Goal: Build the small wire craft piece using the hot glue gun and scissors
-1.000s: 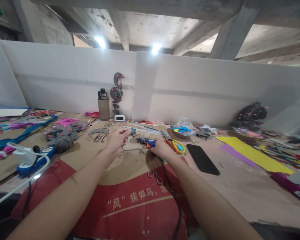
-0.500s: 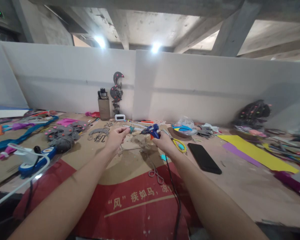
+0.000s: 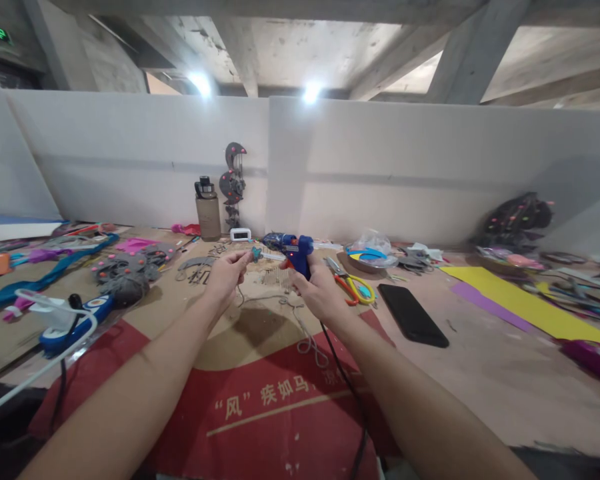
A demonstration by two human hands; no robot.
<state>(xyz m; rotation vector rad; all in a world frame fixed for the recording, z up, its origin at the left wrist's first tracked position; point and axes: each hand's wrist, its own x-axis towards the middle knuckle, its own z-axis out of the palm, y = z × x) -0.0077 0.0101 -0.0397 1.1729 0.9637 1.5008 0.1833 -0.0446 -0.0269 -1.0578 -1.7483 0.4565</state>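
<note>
My left hand [image 3: 226, 275] is closed, pinching a small teal star-like piece [image 3: 257, 254] between thumb and fingertips. My right hand [image 3: 316, 283] is wrapped round the handle of a blue glue gun [image 3: 293, 250] with an orange trigger. The gun's nozzle points left, a little above and right of the teal piece. A black cord [image 3: 341, 363] runs from the gun down toward me. Below both hands, a thin grey string [image 3: 307, 327] lies in loops on the brown and red cardboard [image 3: 280, 437].
Scissors [image 3: 359, 291] and a black phone [image 3: 413, 315] lie right of my right hand. To the left are a blue power strip [image 3: 75, 327] and grey pinned felt pieces [image 3: 130, 263]. A bottle [image 3: 208, 212] and a small white clock [image 3: 240, 235] stand by the white partition.
The glue gun has risen and turned, its nozzle now further left and higher. My left hand has shifted slightly left with the teal piece. The orange scissor handle has come into view.
</note>
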